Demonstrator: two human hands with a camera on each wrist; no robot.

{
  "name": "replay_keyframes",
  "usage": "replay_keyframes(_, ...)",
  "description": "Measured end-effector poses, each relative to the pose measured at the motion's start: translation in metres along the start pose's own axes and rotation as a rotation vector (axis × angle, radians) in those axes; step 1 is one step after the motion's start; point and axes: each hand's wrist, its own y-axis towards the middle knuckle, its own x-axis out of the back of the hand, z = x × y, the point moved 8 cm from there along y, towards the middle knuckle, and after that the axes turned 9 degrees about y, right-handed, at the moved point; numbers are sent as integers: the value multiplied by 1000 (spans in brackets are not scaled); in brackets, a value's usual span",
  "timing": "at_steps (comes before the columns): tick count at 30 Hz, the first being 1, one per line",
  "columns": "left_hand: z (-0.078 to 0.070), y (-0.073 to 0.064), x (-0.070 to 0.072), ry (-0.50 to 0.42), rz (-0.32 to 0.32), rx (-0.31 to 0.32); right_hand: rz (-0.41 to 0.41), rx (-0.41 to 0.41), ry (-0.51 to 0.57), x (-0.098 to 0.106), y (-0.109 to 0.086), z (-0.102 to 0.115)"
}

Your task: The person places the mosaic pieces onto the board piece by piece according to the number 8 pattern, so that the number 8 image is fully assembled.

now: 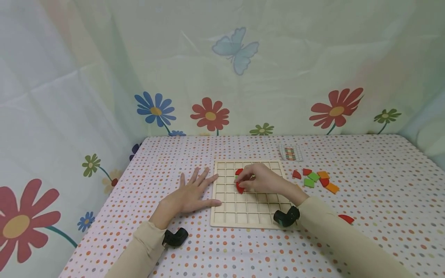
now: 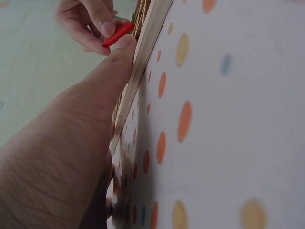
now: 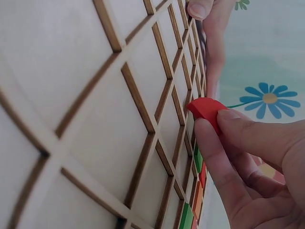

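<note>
My right hand [image 1: 259,178] pinches a red quarter-circle piece [image 3: 208,111] between thumb and fingers, tilted close over a wooden grid board [image 1: 222,219]. Flat and with its fingers spread, my left hand [image 1: 192,196] lies at the board's left side, its thumb and index fingertips on the edge. Another red piece [image 1: 239,171] sits in a cell just beyond the right fingers. The right wrist view shows a green piece [image 3: 186,217] and an orange piece [image 3: 196,200] set in cells; in the head view the right hand mostly hides these.
Right of the board lie several loose pieces, among them a green piece [image 1: 309,182], an orange piece [image 1: 332,188] and a red piece [image 1: 296,174]. One more red piece [image 1: 346,219] lies nearer, beside the right sleeve. A printed pattern card [image 1: 297,153] rests behind the board.
</note>
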Motion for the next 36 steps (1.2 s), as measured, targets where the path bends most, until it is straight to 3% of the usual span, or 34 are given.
replay_keyframes(17,-2,1,2,4,-7,-3,-28,-124,18,4,2,-11)
replay_keyframes(21,-2,1,2,7,-12,-6,-30,-90,10,5,3,-10)
replay_keyframes(29,-2,0,3,3,-21,-1,7,61,-26,0,3,-1)
replay_keyframes(36,-1,-1,1,-2,-21,-6,4,46,-54,-4,4,2)
